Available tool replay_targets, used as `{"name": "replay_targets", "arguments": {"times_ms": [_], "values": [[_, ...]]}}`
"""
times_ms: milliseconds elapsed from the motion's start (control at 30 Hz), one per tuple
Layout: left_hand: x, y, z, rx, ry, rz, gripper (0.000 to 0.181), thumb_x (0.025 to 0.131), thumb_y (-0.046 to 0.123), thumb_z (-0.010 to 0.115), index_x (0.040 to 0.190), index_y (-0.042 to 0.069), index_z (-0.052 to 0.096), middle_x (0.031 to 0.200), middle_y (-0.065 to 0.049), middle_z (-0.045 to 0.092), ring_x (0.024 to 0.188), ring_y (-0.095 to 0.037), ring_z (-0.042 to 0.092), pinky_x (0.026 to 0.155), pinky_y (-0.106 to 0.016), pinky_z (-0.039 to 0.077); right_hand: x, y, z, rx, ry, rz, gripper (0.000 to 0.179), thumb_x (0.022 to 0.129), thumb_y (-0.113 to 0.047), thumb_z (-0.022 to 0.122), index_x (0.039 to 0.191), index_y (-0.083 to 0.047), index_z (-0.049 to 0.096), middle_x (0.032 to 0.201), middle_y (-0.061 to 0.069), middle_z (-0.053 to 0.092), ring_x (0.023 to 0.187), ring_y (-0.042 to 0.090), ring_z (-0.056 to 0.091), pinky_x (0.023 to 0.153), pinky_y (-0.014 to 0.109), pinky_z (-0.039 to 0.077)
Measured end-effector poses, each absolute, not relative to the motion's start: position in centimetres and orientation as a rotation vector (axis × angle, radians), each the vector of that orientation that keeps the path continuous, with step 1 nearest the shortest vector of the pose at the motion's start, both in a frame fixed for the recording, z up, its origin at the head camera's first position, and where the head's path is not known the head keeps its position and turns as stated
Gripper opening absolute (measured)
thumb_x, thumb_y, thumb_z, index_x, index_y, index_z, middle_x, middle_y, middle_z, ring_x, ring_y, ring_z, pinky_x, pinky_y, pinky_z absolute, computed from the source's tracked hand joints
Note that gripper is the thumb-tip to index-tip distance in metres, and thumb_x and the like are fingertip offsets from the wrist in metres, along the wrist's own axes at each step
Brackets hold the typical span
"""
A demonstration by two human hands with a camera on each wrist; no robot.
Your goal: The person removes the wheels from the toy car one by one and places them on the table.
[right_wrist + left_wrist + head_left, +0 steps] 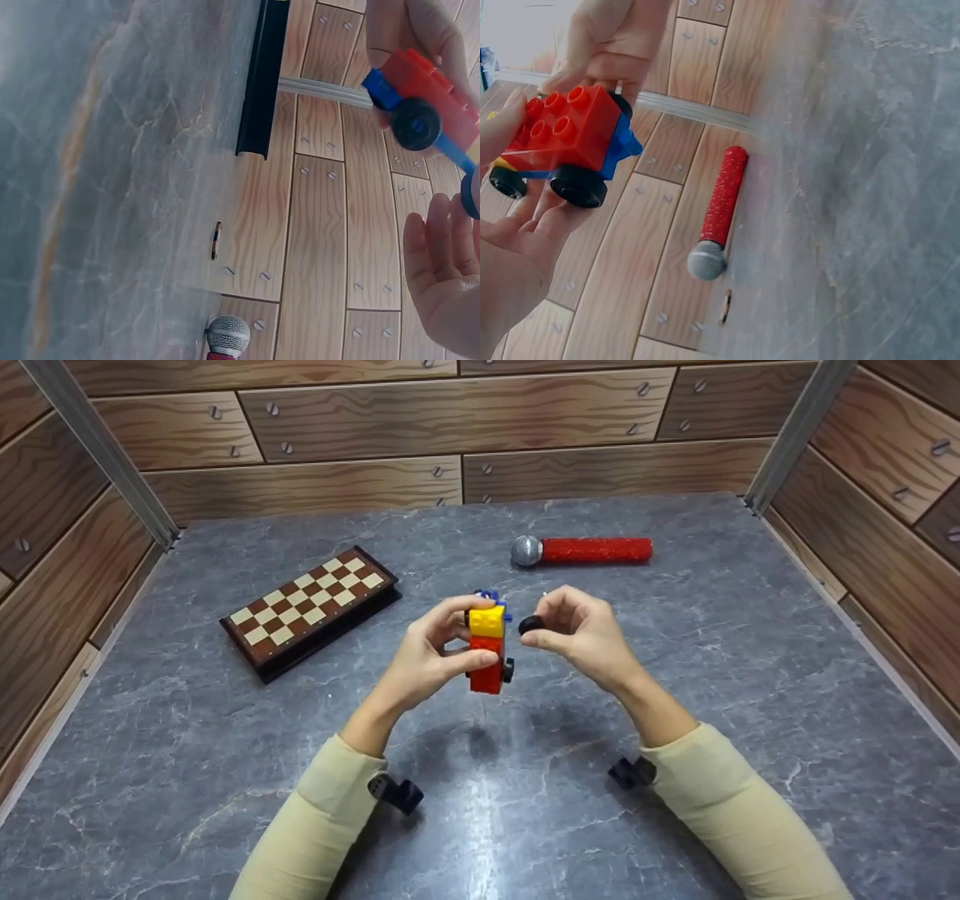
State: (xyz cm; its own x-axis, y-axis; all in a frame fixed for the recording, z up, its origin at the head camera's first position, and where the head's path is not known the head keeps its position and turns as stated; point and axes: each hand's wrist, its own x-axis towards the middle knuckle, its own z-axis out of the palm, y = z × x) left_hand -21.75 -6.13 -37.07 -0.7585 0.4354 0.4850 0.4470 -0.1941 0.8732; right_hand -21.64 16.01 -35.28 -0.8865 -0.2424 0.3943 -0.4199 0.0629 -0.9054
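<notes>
A toy car (486, 660) of red and yellow blocks on a blue base with black wheels is held up over the table by my left hand (439, 641), its thumb on one side and fingers on the other. A bare blue axle end (508, 617) sticks out on the car's right side, by the yellow block. Just right of that axle, my right hand (589, 626) pinches a loose black wheel (531, 625) between thumb and fingers. In the left wrist view, red studs (564, 127) and a black rear wheel (579, 186) show clearly.
A folded checkered game board (311, 607) lies on the grey marbled table (187, 757) at the left. Toward the back right lies a microphone (592, 550) with a red handle and silver head. Wood-patterned walls (360, 427) enclose the back and sides.
</notes>
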Motion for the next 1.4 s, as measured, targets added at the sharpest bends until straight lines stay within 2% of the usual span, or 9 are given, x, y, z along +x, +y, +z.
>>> {"name": "replay_targets", "arguments": {"times_ms": [300, 600, 800, 967, 1100, 1400], "values": [[-21.7, -6.5, -36.6, -1.091, -1.972, -2.180, 0.052, 0.077, 0.002, 0.074, 0.125, 0.005, 0.053, 0.104, -0.017, 0.061, 0.085, -0.031, 0.060, 0.069, -0.042, 0.055, -22.0, 16.5, -35.7, 0.604, -2.024, 2.251, 0.021, 0.077, 0.004, 0.072, 0.092, 0.006, 0.059, 0.083, 0.018, 0.063, 0.069, 0.027, 0.062, 0.068, 0.037, 0.055], [-21.6, -6.6, -36.5, -1.055, -1.986, -2.152, 0.052, 0.078, 0.006, 0.075, 0.125, 0.008, 0.053, 0.103, -0.016, 0.061, 0.084, -0.031, 0.061, 0.064, -0.040, 0.055, -23.9, 17.4, -36.5, 0.484, -2.159, 2.304, 0.017, 0.081, -0.002, 0.070, 0.095, 0.002, 0.060, 0.091, 0.015, 0.067, 0.074, 0.024, 0.065, 0.072, 0.036, 0.055], [-21.5, -6.7, -36.7, -1.052, -1.986, -2.115, 0.052, 0.078, 0.009, 0.076, 0.125, 0.008, 0.054, 0.104, -0.014, 0.062, 0.083, -0.029, 0.062, 0.058, -0.035, 0.054, -25.6, 17.9, -37.2, 0.325, -2.370, 2.228, 0.019, 0.081, -0.005, 0.071, 0.096, 0.002, 0.061, 0.087, 0.011, 0.068, 0.070, 0.022, 0.064, 0.073, 0.037, 0.055], [-21.5, -6.6, -36.7, -1.050, -1.992, -2.108, 0.052, 0.077, 0.008, 0.075, 0.125, 0.009, 0.054, 0.105, -0.013, 0.062, 0.082, -0.029, 0.062, 0.058, -0.035, 0.054, -26.9, 18.5, -37.6, 0.178, -2.581, 2.089, 0.022, 0.082, -0.007, 0.070, 0.100, 0.003, 0.060, 0.085, 0.008, 0.066, 0.070, 0.020, 0.065, 0.076, 0.042, 0.054], [-21.4, -6.7, -36.5, -1.031, -2.010, -2.087, 0.052, 0.077, 0.007, 0.075, 0.125, 0.009, 0.054, 0.104, -0.013, 0.062, 0.082, -0.029, 0.062, 0.059, -0.035, 0.054, -27.9, 19.0, -38.0, 0.078, -2.708, 1.998, 0.023, 0.082, -0.006, 0.070, 0.101, 0.002, 0.060, 0.085, 0.008, 0.065, 0.071, 0.019, 0.064, 0.073, 0.039, 0.054], [-21.0, -6.9, -36.6, -0.943, -2.036, -2.083, 0.052, 0.077, -0.003, 0.072, 0.125, 0.004, 0.054, 0.103, -0.014, 0.062, 0.082, -0.028, 0.062, 0.057, -0.035, 0.053, -29.5, 19.3, -39.1, 0.040, -2.869, 1.816, 0.024, 0.081, -0.004, 0.071, 0.100, 0.007, 0.062, 0.074, 0.003, 0.064, 0.064, 0.015, 0.061, 0.057, 0.025, 0.050]]}}
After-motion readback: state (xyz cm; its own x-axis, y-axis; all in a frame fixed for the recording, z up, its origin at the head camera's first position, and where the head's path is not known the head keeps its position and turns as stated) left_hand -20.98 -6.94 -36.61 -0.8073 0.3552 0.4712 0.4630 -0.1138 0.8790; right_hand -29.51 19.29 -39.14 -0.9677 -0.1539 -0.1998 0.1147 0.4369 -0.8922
